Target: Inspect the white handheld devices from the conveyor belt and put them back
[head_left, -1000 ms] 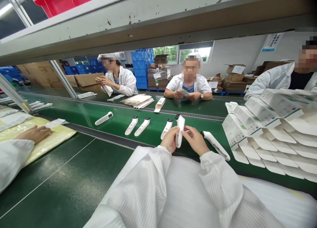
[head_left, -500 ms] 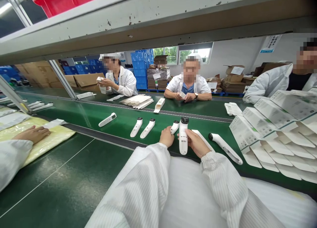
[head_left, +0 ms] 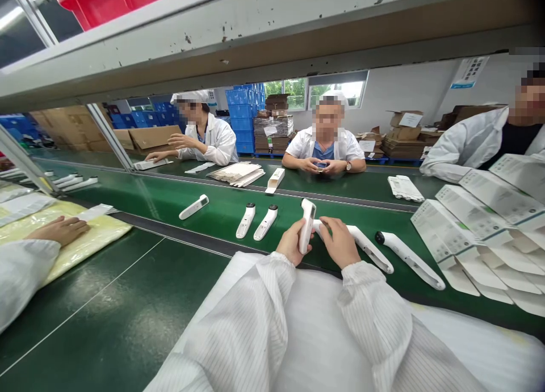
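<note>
My left hand (head_left: pixel 293 243) is closed around a white infrared thermometer (head_left: pixel 306 227), held nearly upright with its small display turned to the right. Close beside it, my right hand (head_left: pixel 342 241) is loosely curved, thumb and fingers apart. White plastic shows at its fingertips, partly covered by the hand. Behind the same hand, another thermometer (head_left: pixel 374 251) lies on the green belt, one end out of sight. Further right rests a thermometer with a black tip (head_left: pixel 411 261). To the left are two thermometers, one (head_left: pixel 246 220) alongside the other (head_left: pixel 265 222), and a third (head_left: pixel 193 207) lying slanted.
Stacked white cartons (head_left: pixel 477 233) rise at the right. A metal shelf beam (head_left: pixel 255 34) spans overhead. Across the belt (head_left: pixel 149 193) sit co-workers near flat cartons (head_left: pixel 238 173) and an open box (head_left: pixel 275 180). At left, another person's hand (head_left: pixel 63 231) rests on a yellow bag (head_left: pixel 106 233).
A thermometer is now raised in my left hand, display side showing. My right hand no longer holds one up, and its fingers have parted. Thermometers on the belt have shifted right.
</note>
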### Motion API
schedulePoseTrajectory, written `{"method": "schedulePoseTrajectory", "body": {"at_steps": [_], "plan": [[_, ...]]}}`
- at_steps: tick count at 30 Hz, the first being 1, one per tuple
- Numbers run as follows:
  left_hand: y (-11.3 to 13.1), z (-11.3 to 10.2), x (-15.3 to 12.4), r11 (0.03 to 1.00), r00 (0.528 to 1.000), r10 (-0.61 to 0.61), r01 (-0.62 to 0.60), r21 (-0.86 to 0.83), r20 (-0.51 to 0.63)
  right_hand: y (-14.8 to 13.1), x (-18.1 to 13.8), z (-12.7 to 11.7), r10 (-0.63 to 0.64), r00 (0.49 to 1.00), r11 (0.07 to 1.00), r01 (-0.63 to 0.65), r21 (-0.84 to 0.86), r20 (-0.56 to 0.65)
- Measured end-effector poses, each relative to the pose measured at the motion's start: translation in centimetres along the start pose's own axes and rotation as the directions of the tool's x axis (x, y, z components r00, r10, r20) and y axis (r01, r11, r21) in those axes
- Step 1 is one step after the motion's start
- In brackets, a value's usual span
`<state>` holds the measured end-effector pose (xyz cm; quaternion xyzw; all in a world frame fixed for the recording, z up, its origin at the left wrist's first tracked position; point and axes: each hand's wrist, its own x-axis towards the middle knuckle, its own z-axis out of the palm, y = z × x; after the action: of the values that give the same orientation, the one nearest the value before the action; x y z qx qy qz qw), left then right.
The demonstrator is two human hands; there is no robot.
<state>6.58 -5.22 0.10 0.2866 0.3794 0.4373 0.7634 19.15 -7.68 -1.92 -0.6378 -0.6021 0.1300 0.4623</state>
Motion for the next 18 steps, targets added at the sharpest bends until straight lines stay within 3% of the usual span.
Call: {"method": "schedulePoseTrajectory", "body": {"at_steps": [2,5,8,10,12,14,16,18], "plan": [[-0.4,0.1,0.0,0.997,0.997,0.074,-0.073,-0.032,0.031,-0.4,-0.1,0.1,0.029,0.998,0.962,-0.042,0.270,0.050],[-0.3,-0.2,0.3,0.990,0.988,0.138,-0.138,-0.010,0.064,-0.8,-0.1,0.2,0.108,0.966,0.774,-0.229,0.590,0.233],[0.7,-1.2,0.8,0.919,0.971,0.238,-0.233,0.317,0.023,-1.0,-0.3,0.0,0.154,0.934,0.622,-0.345,0.703,0.323],[1.8,-2.4,1.2,0.658,0.892,0.451,-0.348,0.668,0.020,-1.1,-0.4,-0.2,0.183,0.922,0.574,-0.381,0.725,0.340],[2.8,-3.8,1.6,0.299,0.807,0.587,-0.293,0.908,0.067,-1.3,-0.4,-0.3,0.200,0.913,0.555,-0.405,0.727,0.356],[3.5,-5.0,2.0,0.090,0.823,0.564,-0.141,0.986,0.066,-1.4,-0.5,-0.3,0.197,0.904,0.551,-0.422,0.720,0.378],[3.7,-5.7,2.4,0.092,0.866,0.499,-0.067,0.993,0.012,-1.4,-0.5,-0.1,0.197,0.895,0.555,-0.439,0.707,0.401],[3.7,-5.7,2.7,0.308,0.887,0.458,-0.101,0.946,-0.054,-1.2,-0.4,0.1,0.226,0.883,0.581,-0.462,0.670,0.412]]}}
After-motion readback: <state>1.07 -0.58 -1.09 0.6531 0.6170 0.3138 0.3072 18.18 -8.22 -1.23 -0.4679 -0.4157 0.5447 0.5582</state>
